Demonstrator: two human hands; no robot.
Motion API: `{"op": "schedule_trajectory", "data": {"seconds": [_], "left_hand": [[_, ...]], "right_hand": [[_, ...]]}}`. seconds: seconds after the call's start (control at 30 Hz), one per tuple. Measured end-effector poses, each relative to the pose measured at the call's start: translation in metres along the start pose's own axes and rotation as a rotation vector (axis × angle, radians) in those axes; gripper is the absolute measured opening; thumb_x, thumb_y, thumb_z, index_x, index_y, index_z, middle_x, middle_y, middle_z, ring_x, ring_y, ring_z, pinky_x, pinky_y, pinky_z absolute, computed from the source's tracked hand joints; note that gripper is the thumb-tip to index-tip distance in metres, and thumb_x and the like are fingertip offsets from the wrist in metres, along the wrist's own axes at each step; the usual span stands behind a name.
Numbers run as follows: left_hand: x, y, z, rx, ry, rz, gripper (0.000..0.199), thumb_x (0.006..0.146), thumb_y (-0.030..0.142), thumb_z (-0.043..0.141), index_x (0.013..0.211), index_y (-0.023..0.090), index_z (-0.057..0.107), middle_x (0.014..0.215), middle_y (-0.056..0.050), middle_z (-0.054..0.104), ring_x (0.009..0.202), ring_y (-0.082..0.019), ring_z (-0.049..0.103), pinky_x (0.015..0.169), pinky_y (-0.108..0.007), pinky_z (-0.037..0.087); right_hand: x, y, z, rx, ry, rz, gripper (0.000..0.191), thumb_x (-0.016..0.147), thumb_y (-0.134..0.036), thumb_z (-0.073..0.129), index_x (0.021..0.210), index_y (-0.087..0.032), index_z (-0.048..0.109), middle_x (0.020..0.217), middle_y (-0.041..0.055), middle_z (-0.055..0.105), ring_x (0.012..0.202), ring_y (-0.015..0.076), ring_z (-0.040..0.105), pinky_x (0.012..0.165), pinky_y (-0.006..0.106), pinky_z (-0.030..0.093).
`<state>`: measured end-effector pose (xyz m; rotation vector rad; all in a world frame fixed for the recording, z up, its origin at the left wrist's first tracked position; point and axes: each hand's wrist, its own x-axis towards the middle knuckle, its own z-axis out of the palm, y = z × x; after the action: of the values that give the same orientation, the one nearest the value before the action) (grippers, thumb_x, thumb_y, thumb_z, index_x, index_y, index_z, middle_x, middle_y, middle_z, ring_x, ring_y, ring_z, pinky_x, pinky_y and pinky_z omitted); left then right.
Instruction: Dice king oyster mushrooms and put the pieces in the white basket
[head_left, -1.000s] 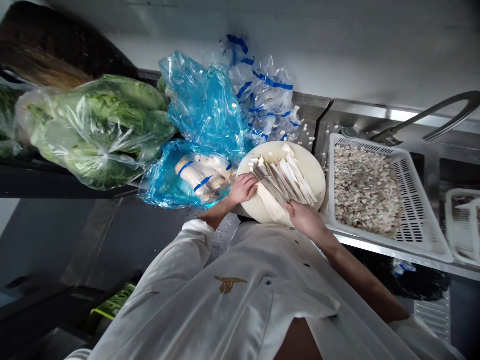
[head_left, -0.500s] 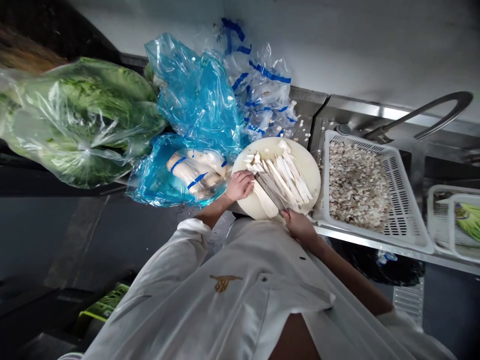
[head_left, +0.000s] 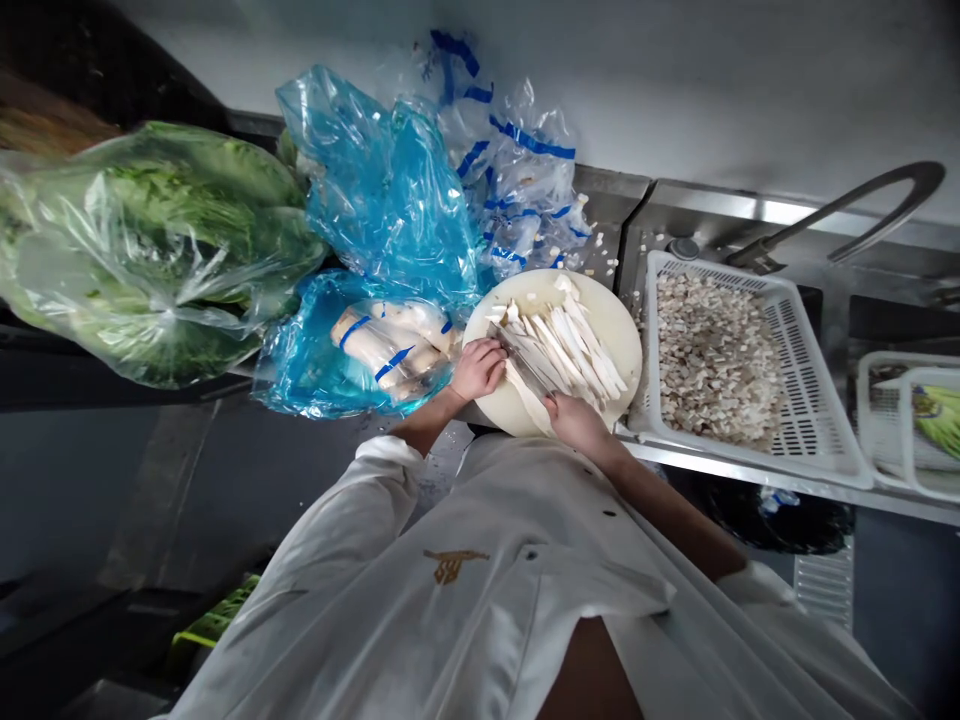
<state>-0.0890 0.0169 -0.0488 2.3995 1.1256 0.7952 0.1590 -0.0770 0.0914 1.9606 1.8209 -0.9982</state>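
Observation:
A round white cutting board (head_left: 489, 403) bears several long pale mushroom strips (head_left: 574, 345). My right hand (head_left: 577, 425) is closed round the handle of a knife (head_left: 525, 368), whose blade slants up and left across the board. On the board's left side my left hand (head_left: 480, 368) has its fingers curled on a pale mushroom piece (head_left: 525, 400), close beside the blade's far end. Part of that piece is hidden by the blade and fingers. Whole mushrooms in clear wrap (head_left: 386, 350) lie on a blue plastic bag (head_left: 292, 360) left of the board.
A white basket (head_left: 825, 450) of chopped pieces (head_left: 712, 360) stands right of the board, near a curved faucet (head_left: 847, 215). Crumpled blue bags (head_left: 397, 200) and clear wrappers (head_left: 532, 180) lie behind. Bagged leafy greens (head_left: 172, 250) fill the left; another basket (head_left: 885, 430) is far right.
My right hand and the knife have moved slightly left and up, bringing the blade nearer my left fingers. My left hand stays in nearly the same place. The view has shifted slightly.

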Motion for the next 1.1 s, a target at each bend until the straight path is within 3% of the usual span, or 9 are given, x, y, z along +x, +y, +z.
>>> {"op": "schedule_trajectory", "data": {"seconds": [0.17,0.37,0.5,0.63,0.77,1.0,1.1], "left_hand": [[0.005,0.005,-0.002,0.047,0.004,-0.004,0.027,0.107,0.036,0.053,0.117,0.021,0.073,0.128,-0.012,0.071,0.126,-0.030,0.061,0.111,-0.051,0.047],[0.004,0.003,0.001,0.015,0.024,-0.027,0.025,0.106,0.037,0.054,0.115,0.022,0.072,0.127,-0.012,0.072,0.127,-0.029,0.062,0.111,-0.051,0.049],[0.000,-0.002,-0.007,0.020,-0.015,0.004,0.025,0.106,0.036,0.053,0.115,0.022,0.072,0.124,-0.013,0.072,0.124,-0.029,0.062,0.112,-0.053,0.049],[-0.003,-0.008,-0.011,0.034,-0.044,0.026,0.026,0.106,0.032,0.052,0.118,0.022,0.073,0.124,-0.013,0.071,0.123,-0.029,0.062,0.114,-0.056,0.049],[-0.003,-0.011,-0.005,0.018,-0.021,0.025,0.026,0.105,0.032,0.052,0.114,0.021,0.074,0.123,-0.014,0.071,0.123,-0.030,0.062,0.112,-0.057,0.050],[0.000,-0.014,-0.003,-0.036,0.015,0.088,0.025,0.107,0.031,0.051,0.113,0.020,0.072,0.121,-0.014,0.071,0.125,-0.029,0.062,0.115,-0.054,0.050],[0.002,-0.015,-0.004,-0.036,-0.002,0.098,0.025,0.108,0.032,0.050,0.114,0.020,0.072,0.123,-0.013,0.071,0.127,-0.028,0.062,0.116,-0.053,0.049]], "right_hand": [[-0.003,0.017,0.007,0.059,-0.012,-0.043,0.044,0.115,-0.046,0.038,0.120,-0.019,0.072,0.116,0.0150,0.079,0.105,0.0259,0.072,0.083,0.029,0.042],[-0.012,0.042,0.031,0.073,-0.013,0.029,0.042,0.115,-0.042,0.038,0.117,-0.017,0.071,0.114,0.0143,0.080,0.105,0.0248,0.072,0.082,0.028,0.041],[-0.006,0.038,0.022,0.065,0.045,-0.045,0.045,0.115,-0.044,0.036,0.109,-0.019,0.073,0.114,0.0128,0.080,0.104,0.0233,0.072,0.080,0.028,0.040],[-0.025,0.032,0.007,0.011,0.148,-0.016,0.045,0.115,-0.048,0.036,0.111,-0.022,0.072,0.107,0.0112,0.081,0.095,0.0238,0.072,0.075,0.029,0.037],[-0.036,0.025,0.006,0.028,0.120,-0.044,0.044,0.114,-0.047,0.036,0.107,-0.023,0.072,0.106,0.0105,0.081,0.094,0.0241,0.073,0.075,0.030,0.038],[0.006,-0.002,0.023,0.066,0.047,-0.010,0.043,0.115,-0.043,0.038,0.120,-0.019,0.073,0.115,0.0149,0.080,0.103,0.0250,0.073,0.082,0.029,0.041],[0.007,0.001,0.023,0.079,0.048,-0.031,0.045,0.114,-0.046,0.037,0.120,-0.019,0.073,0.114,0.0148,0.080,0.105,0.0256,0.073,0.083,0.029,0.042]]}}
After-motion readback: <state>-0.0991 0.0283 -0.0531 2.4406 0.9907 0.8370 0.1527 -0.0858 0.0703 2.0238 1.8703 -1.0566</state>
